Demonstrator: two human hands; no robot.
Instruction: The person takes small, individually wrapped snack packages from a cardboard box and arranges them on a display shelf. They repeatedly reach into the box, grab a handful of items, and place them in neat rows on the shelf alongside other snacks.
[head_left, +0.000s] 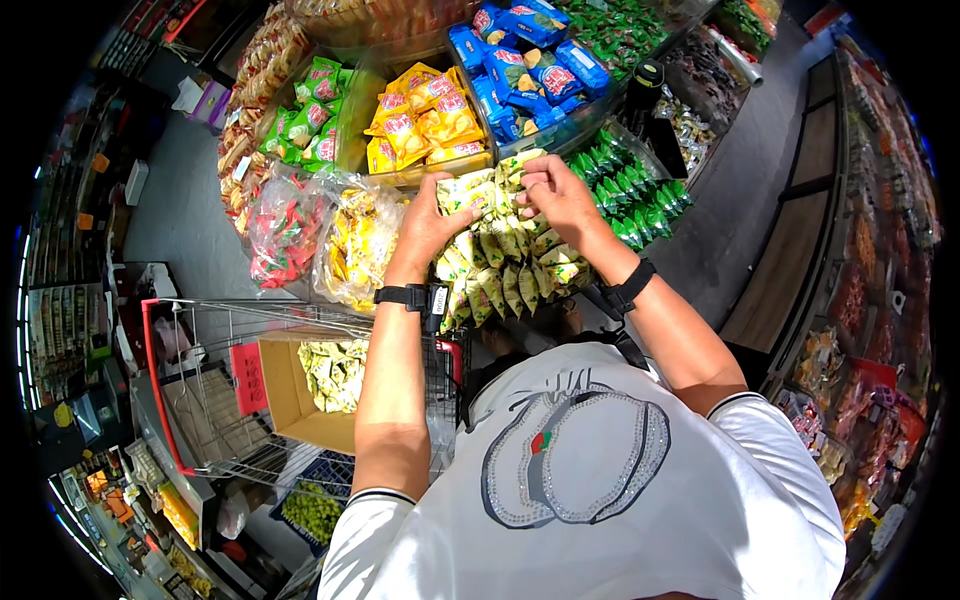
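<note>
Pale green-and-yellow snack packets (499, 251) stand in close rows in front of me, below the display bins. My left hand (435, 225) rests at the left edge of these rows, thumb spread over the upper packets. On the upper right of the same packets is my right hand (551, 195), fingers curled; whether it grips one is not clear. Behind them lie yellow snack bags (427, 116) and blue snack packs (529, 71) in clear bins. Left of my left hand is a clear plastic bag of yellow-wrapped pieces (356, 240).
A shopping cart (154, 375) at the lower left holds an open cardboard box (289, 397) with similar pale packets (335, 375). Dark green packets (626, 191) stand on the right. Below the cart is a blue crate of green grapes (311, 510). Shelving (776, 255) runs along the right.
</note>
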